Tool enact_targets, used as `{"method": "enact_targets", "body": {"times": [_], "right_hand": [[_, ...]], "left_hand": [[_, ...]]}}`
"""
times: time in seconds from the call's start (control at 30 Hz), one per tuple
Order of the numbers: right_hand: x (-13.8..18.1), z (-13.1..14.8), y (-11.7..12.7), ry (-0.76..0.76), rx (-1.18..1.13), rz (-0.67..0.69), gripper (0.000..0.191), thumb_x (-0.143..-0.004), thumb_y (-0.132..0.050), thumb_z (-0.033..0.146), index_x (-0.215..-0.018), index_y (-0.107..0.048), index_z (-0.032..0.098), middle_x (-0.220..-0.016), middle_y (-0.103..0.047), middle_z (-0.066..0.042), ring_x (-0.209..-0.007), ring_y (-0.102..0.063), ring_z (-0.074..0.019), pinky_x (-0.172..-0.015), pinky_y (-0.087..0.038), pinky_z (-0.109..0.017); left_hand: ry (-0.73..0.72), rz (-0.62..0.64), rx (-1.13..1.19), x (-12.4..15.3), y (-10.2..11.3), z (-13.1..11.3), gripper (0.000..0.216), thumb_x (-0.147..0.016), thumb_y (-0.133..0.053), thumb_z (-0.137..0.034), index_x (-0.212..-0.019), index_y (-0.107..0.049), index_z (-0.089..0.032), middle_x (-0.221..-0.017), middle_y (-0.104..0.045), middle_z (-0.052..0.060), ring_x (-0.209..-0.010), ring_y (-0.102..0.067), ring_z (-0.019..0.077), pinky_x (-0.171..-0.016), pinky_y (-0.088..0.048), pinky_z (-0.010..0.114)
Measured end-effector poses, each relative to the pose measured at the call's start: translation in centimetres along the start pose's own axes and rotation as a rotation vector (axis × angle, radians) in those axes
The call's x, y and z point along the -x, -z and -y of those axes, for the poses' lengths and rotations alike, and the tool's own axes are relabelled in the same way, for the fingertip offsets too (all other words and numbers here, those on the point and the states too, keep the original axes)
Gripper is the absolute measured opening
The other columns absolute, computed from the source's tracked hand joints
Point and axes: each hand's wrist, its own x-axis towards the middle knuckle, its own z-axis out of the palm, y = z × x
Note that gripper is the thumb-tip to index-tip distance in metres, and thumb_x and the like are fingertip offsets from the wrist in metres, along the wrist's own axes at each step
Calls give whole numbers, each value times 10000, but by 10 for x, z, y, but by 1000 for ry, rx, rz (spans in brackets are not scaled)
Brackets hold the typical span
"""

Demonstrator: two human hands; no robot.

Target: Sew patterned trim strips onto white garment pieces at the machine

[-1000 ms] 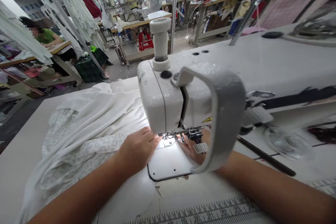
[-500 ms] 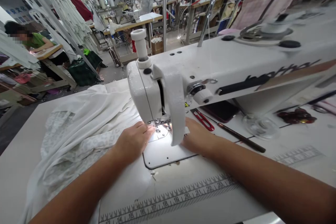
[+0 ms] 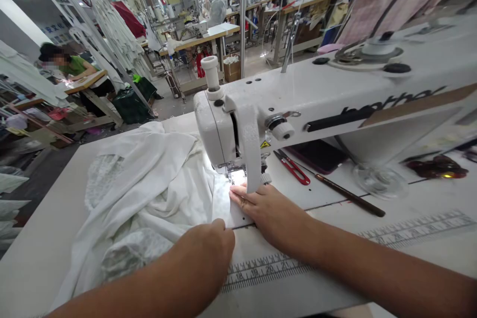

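A white sewing machine head stands over the table, with its lit presser foot just beyond the cloth. A heap of white fabric with a pale patterned panel lies to its left and runs across the needle plate. My right hand lies flat on the cloth, fingertips close to the presser foot. My left hand is curled on the fabric nearer me, its fingers bunching the cloth. The needle is hidden behind the machine's white guard.
Red-handled thread snips, a dark phone, a brown-handled tool and a clear disc lie right of the machine. A ruler scale marks the table's front. A co-worker sits at a bench beyond.
My left hand has drawn back toward me, and my right hand has shifted left. The fabric now covers the needle plate. My view has swung slightly.
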Motion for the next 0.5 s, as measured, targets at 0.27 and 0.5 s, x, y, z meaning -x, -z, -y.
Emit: {"method": "enact_targets", "body": {"times": [0.27, 0.5], "right_hand": [[-3, 0, -4, 18, 52, -20, 595, -768, -417, -3, -1358, -488, 31, -1381, -553, -142, -1015, -582, -246, -785, -495, -396], [-11, 4, -10, 40, 15, 88, 501, -806, -464, 59, -1295, -563, 102, -1321, -598, -126, -1097, -569, -258, -845, -497, -424]], "left_hand": [[-232, -234, -86, -48, 41, 60, 210, -883, -462, -61, -774, -621, -144, -782, -663, 46, -776, -623, 172, -751, -540, 308], [-434, -339, -135, -62, 13, 88, 169, -910, -478, -83, -920, -644, -117, -970, -699, 81, -962, -642, 190, -898, -538, 328]]}}
